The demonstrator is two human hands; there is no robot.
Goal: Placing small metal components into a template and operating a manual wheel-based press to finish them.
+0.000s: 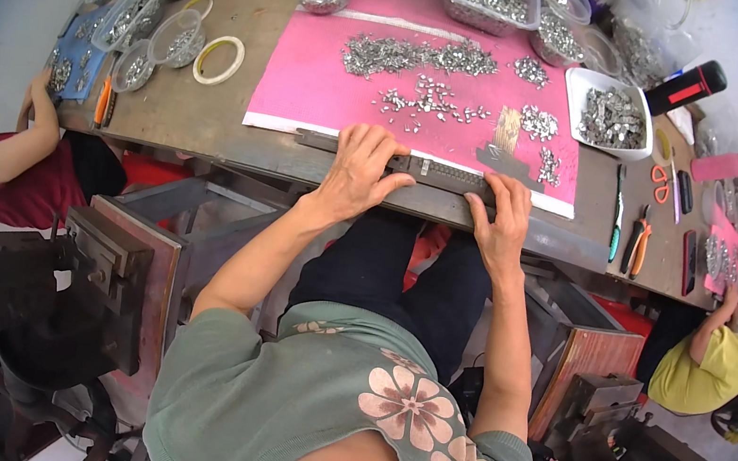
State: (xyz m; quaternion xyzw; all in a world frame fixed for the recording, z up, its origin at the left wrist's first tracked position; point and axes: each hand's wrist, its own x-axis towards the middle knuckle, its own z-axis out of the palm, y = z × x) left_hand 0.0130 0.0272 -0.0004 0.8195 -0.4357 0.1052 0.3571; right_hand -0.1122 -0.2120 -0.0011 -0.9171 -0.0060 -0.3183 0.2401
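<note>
L grip & R grip – both pinched round dk metal bar, pink mat beyond w/ silver bits

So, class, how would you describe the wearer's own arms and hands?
The left hand and right hand are bare, with no gloves, watch or bracelet showing. The forearms are bare too, below short, muted green sleeves; the shirt has a pale pink flower print.
</note>
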